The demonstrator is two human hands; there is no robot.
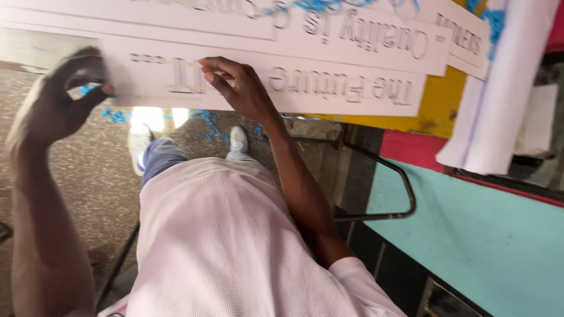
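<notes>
- The right hand (238, 88) lay fingers-down on the long white foam sign strip with cut-out lettering (264, 82); its grip was flat and loose, pressing the strip, closed on nothing.
- The left hand (56, 103), blurred, was raised at the strip's end; thumb and forefinger were pinched together, apparently on a small blue scrap (88, 90), though the blur left this uncertain.
- The strip rested on other white lettered strips (364, 35) stacked on a yellow board (437, 105).
- Progress, as judged: most letters appeared cut and cleared; those near the hands looked fainter, possibly unfinished.
- Blue shavings (202, 117) lay on the speckled floor (76, 176) beside the person's white shoes (238, 140).
- A rolled white sheet (499, 88) stood to the right, above a turquoise surface (482, 235).
</notes>
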